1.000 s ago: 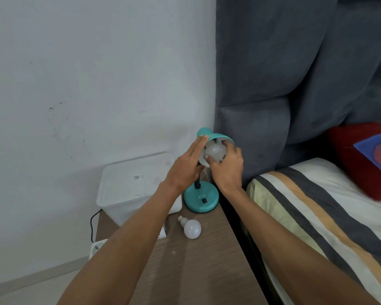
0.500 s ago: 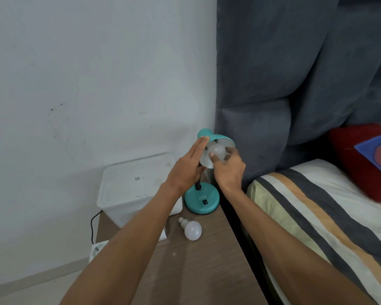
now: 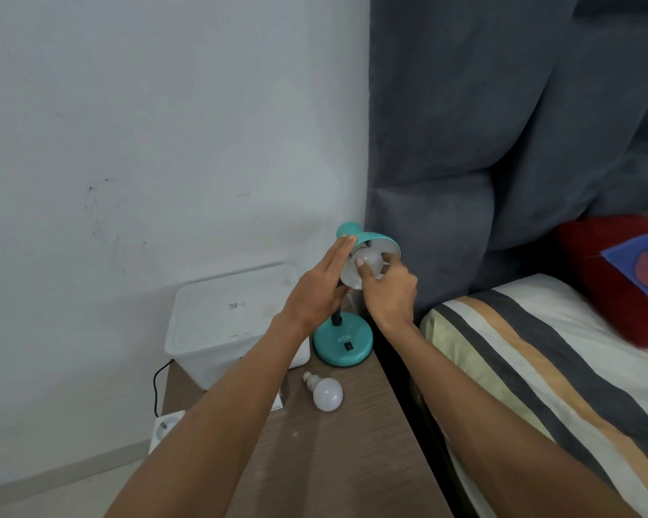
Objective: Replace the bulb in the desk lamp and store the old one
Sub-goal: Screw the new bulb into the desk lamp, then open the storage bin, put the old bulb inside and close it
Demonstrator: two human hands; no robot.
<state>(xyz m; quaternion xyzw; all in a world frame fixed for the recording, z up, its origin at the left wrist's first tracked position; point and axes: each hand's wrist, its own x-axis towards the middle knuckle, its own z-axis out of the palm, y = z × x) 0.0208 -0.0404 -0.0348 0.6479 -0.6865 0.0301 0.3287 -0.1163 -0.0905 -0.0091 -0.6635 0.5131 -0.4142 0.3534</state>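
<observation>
Bulb number 1 sits inside the teal shade of the desk lamp, and it looks white and round. Right hand has its thumb and fingers curled around this bulb, touching it at the front and on the far side. Left hand is flat and open, with its fingers straight and close together, and the fingertips touch the left edge of the shade; it grips nothing that can be seen. Shade points toward the person and is tilted. Under it, a dark neck goes down to the round teal base, which stands at the back of the brown wooden table. Bulb number 2 lies on its side on the table, near the base, with its metal end pointing to the back. A white plastic box with a lid stands to the left of the lamp. A bed with a striped sheet is on the right.
</observation>
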